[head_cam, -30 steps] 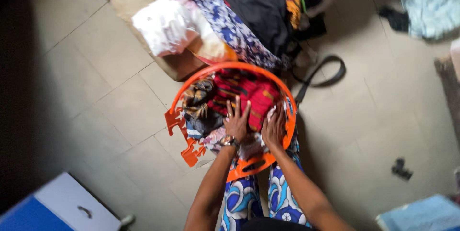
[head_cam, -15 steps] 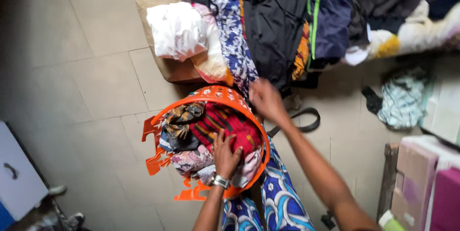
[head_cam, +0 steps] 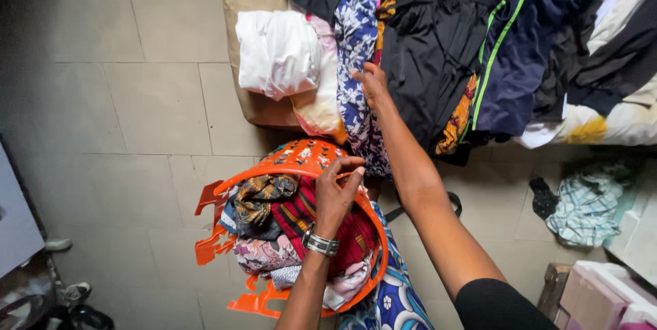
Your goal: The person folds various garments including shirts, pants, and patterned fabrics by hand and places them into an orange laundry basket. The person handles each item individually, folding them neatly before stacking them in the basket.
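An orange plastic laundry basket stands on the tiled floor at my knees, packed with clothes: a red striped cloth and a brown patterned one on top. My left hand, a metal watch on its wrist, curls its fingers over the basket's far rim. My right hand reaches up to the bed and takes the edge of a blue and white patterned cloth that hangs beside a black garment.
A heap of clothes lies along the bed edge: a white bundle and a navy garment with green stripes. A checked cloth lies on the floor at the right, pink boxes at the lower right, shoes at the lower left.
My right hand left the basket and rose to the patterned cloth on the bed. My left hand slid from the clothes to the basket's far rim. The view tilted up toward the bed.
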